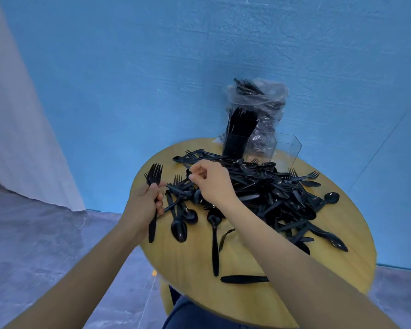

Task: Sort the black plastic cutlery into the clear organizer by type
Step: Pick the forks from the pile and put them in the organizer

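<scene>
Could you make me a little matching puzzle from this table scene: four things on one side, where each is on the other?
Things:
1. forks
2. clear organizer
3. plastic bag
4. lone knife

Places:
A. behind the organizer, against the blue wall
B. near table edge, apart from the pile
C. gripped in the left hand
D. far side of the table

Pairs: 1-C, 2-D, 3-A, 4-B

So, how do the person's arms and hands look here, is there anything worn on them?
Both arms are bare from the hands back to the picture's edge: no sleeves, gloves, watch, bracelets or rings show on the left hand or the right hand. The fingernails look short and unpainted. The only clothing in view is dark blue fabric at the bottom, below the round wooden table.
</scene>
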